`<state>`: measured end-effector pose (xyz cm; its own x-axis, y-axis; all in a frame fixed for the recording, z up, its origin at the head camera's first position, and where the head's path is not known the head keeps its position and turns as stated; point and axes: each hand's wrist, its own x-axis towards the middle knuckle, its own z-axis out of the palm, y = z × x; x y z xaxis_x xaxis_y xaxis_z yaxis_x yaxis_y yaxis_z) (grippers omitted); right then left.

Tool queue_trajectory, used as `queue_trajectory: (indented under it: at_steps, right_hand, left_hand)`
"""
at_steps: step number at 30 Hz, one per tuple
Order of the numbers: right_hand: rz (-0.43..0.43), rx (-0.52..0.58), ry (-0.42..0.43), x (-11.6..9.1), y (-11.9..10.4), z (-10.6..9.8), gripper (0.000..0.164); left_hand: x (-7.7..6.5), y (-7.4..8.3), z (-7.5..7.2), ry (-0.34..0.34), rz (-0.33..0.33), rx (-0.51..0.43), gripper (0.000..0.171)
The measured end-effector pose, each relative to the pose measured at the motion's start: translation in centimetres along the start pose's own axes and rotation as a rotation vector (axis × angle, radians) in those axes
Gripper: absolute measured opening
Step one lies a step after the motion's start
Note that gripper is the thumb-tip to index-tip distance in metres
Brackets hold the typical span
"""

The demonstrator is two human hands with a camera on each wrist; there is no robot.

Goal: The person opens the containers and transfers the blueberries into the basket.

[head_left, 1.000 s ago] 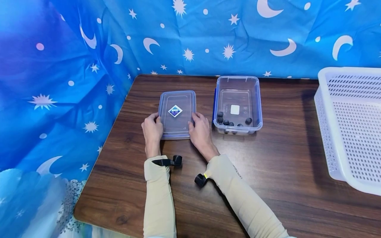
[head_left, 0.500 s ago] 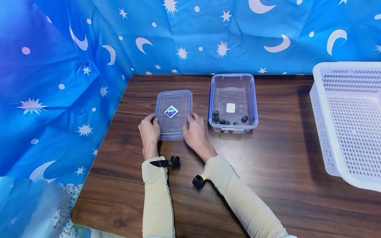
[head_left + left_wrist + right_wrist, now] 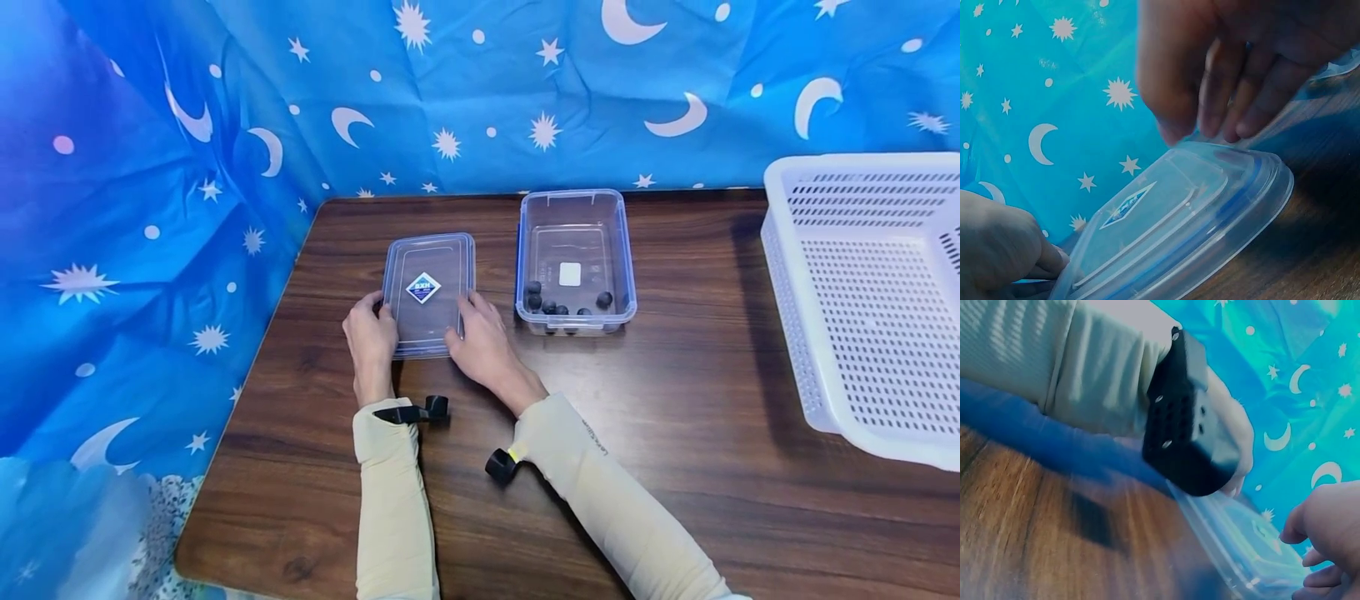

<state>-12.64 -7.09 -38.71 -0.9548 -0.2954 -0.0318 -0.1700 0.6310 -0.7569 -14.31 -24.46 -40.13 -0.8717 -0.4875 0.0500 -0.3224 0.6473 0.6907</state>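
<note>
Plastic lid: gripping sides with fingers of right hand and left hand; under uneven pull, could slip and bump tub right of lid.

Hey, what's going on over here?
A person's left hand and right hand hold a clear lid by its long sides. To its right stands an uncovered plastic box with small dark balls toward its near end. Farther right is a white basket, which neither hand touches.

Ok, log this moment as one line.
left hand: holds left edge of lid | right hand: holds right edge | open container: right of lid, dark balls inside
</note>
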Motion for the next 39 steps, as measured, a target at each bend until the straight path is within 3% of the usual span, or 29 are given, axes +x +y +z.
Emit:
queue_trajectory:
  at_steps: [7,16,21,30,39]
  right_hand:
    - [-0.058,0.038,0.030,-0.5,-0.9,-1.7,0.050]
    - [-0.116,0.114,0.151,-1.2,-1.2,-4.1,0.045]
    - [-0.139,0.155,0.233,-1.5,-0.6,-5.1,0.043]
    - [-0.121,0.168,0.366,-1.6,1.3,-7.2,0.039]
    - [-0.081,0.189,0.403,-2.0,3.1,-9.0,0.039]
  left_hand:
    - [-0.2,1.0,-0.2,0.050,0.069,-0.044,0.029]
    - [-0.6,3.5,-0.6,0.132,0.168,-0.173,0.023]
    - [-1.0,4.9,-0.2,0.101,0.229,-0.238,0.023]
    - [-1.8,6.8,1.2,0.044,0.274,-0.329,0.024]
    - [-3.0,8.9,2.8,-0.081,0.330,-0.325,0.027]
